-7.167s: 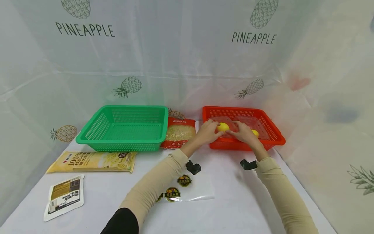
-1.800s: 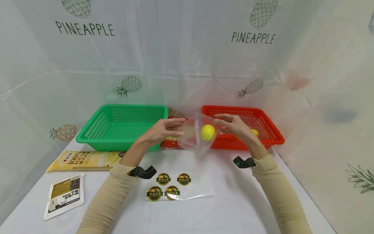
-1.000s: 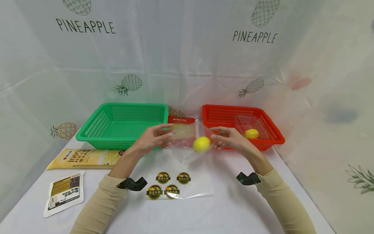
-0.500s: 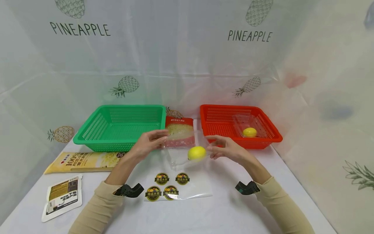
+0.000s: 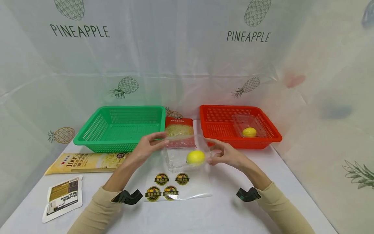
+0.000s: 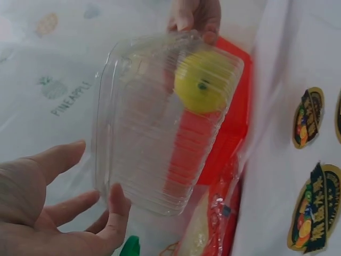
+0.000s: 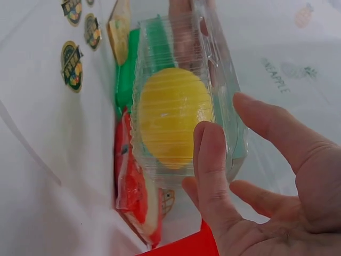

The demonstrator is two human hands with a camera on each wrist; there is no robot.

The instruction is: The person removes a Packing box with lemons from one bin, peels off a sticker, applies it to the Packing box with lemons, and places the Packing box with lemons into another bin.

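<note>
Left: green rectangular plastic basket (image 5: 102, 142) on white tabletop (image 5: 216, 213). Person's left hand (image 5: 146, 148) grips left end of a clear rectangular plastic box (image 5: 177, 158), held aloft; yellow oval lemon (image 5: 195, 157) inside at right end, which the right hand (image 5: 226, 153) grips. Right: red rectangular plastic basket (image 5: 230, 142) holding another boxed lemon (image 5: 249, 132).

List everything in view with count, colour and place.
Green basket: 1, green, back left
Red basket: 1, red, back right
Boxes: 2, clear, one held, one in red basket
Lemons: 2, yellow, one per box
Red packet: 1, red, between baskets
Yellow packet: 1, yellow, before green basket
Pouch: 1, white and brown, front left
Sheet: 1, clear, front centre
Stickers: 4, black and gold, on sheet
Table: 1, white, beneath
Backdrop: 1, pale, behind
Wrist devices: 2, black, at wrists
Sleeves: 2, beige, on arms
Hands: 2, bare, at held box's ends
</note>
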